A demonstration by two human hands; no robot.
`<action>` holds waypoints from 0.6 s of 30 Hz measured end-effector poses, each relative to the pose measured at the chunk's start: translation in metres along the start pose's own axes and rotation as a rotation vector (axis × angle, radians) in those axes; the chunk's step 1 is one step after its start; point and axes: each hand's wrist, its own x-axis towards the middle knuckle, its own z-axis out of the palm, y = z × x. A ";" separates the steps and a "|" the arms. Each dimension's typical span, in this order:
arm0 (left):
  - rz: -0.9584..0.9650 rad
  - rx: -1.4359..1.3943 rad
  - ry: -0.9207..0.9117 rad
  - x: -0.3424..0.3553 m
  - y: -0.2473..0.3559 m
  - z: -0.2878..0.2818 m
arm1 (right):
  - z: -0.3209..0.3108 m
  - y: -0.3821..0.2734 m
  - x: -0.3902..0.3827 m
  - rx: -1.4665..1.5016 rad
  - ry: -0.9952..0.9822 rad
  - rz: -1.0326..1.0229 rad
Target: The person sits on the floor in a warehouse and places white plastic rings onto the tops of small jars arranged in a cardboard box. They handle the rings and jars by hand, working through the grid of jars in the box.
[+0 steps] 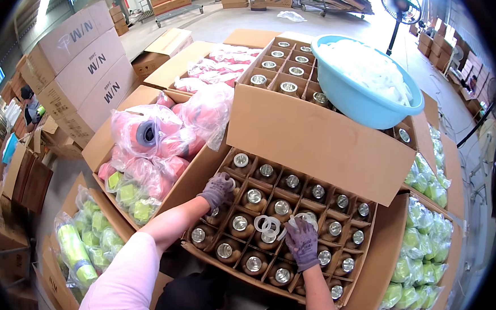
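A pale sleeve [122, 275] lies nearest; left grip [216, 190] unclear, right grip [303, 241] pinching white rings [265, 229].

Blk fan [401, 3] at back R, ctns [88, 68] stacked L, wht plastic [291, 15] on flr [219, 25].

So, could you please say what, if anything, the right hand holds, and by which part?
The right hand appears to hold white rings by their edges; exact finger contact is hidden.
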 end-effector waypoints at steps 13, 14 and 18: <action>0.149 -0.203 0.043 0.013 -0.020 -0.013 | 0.004 0.005 0.006 0.054 0.050 -0.022; 0.076 -0.271 0.015 0.017 -0.012 -0.020 | 0.005 0.007 0.003 0.060 0.051 -0.015; 0.161 -0.140 -0.071 0.012 -0.019 -0.028 | -0.002 0.001 0.007 0.095 0.057 -0.020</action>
